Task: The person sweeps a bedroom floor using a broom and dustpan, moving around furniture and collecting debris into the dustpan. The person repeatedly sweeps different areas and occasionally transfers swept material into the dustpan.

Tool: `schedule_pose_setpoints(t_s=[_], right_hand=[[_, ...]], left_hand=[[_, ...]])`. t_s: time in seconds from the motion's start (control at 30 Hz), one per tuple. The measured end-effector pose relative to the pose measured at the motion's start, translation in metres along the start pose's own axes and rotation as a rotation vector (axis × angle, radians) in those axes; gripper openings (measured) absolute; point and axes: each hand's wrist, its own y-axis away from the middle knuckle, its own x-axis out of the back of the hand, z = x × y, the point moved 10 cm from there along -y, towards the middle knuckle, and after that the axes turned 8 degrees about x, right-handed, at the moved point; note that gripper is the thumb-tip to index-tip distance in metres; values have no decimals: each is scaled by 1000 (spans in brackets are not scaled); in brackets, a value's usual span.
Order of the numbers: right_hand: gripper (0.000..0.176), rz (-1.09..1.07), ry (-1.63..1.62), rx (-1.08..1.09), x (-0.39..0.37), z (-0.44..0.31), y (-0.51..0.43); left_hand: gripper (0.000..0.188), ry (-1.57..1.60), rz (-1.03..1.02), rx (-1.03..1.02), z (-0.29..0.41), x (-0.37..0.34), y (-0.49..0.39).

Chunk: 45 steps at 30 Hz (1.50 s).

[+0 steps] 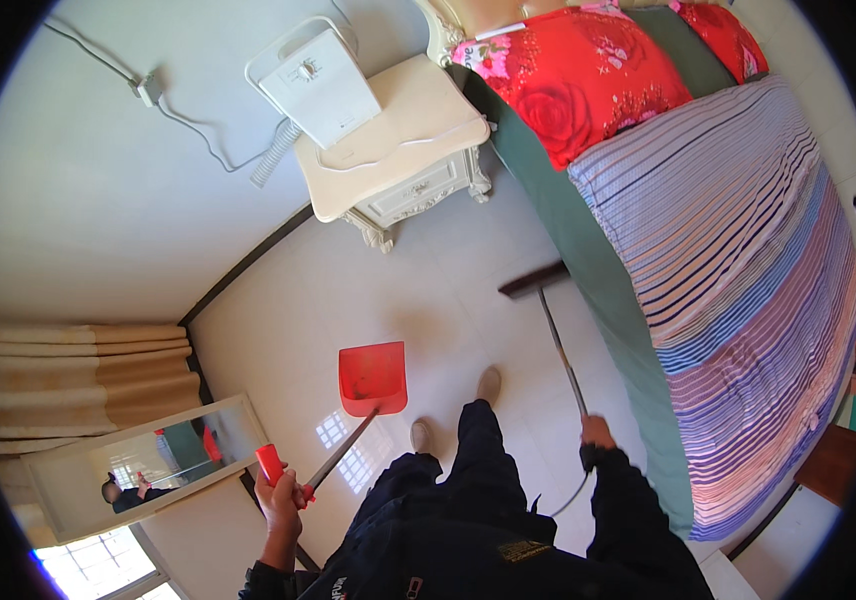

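Observation:
My left hand [283, 498] grips the handle of a red long-handled dustpan [373, 375], just below its red end grip. The pan hangs over or rests on the tiled floor ahead of my feet; I cannot tell which. Some dark smudges show inside it. To the right, my right hand [597, 433] is closed around the thin pole of a broom [564, 360]. The broom's dark, wide head [533, 280] is slightly blurred and lies at the floor beside the bed, its right end against the hanging green sheet [585, 247].
The bed [728, 225] with a striped cover and red floral pillows [585, 82] fills the right. A cream nightstand [413, 112] bears a white appliance [321, 88] with a hose. At left stand a framed mirror [150, 465] and curtains [75, 375]. Pale tiles [285, 300] lie between.

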Motion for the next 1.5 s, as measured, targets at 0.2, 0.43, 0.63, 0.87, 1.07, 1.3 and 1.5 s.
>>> schedule_pose_setpoints(t_s=[0.2, 0.43, 0.63, 0.87, 1.07, 1.3, 1.5], right_hand=[[17, 57, -1116, -595, -22, -75, 138], [17, 44, -1191, -454, 47, -231, 91], [19, -53, -1160, -316, 80, -340, 17], [16, -112, -1030, -218, 80, -461, -74], [17, -54, -843, -129, 69, -520, -134], [58, -182, 26, 130, 76, -567, -196], [43, -571, 345, 251, 99, -603, -223]], left_hand=[[20, 43, -53, -49, 21, -20, -15], [20, 132, -75, -62, 41, -18, -41], [21, 211, -78, -37, 60, 4, -80], [23, 249, -51, -7, 73, 36, -137], [25, 265, 37, 24, 82, 59, -160], [28, 291, 193, 56, 92, 60, -173], [26, 301, 338, 82, 120, 43, -174]])
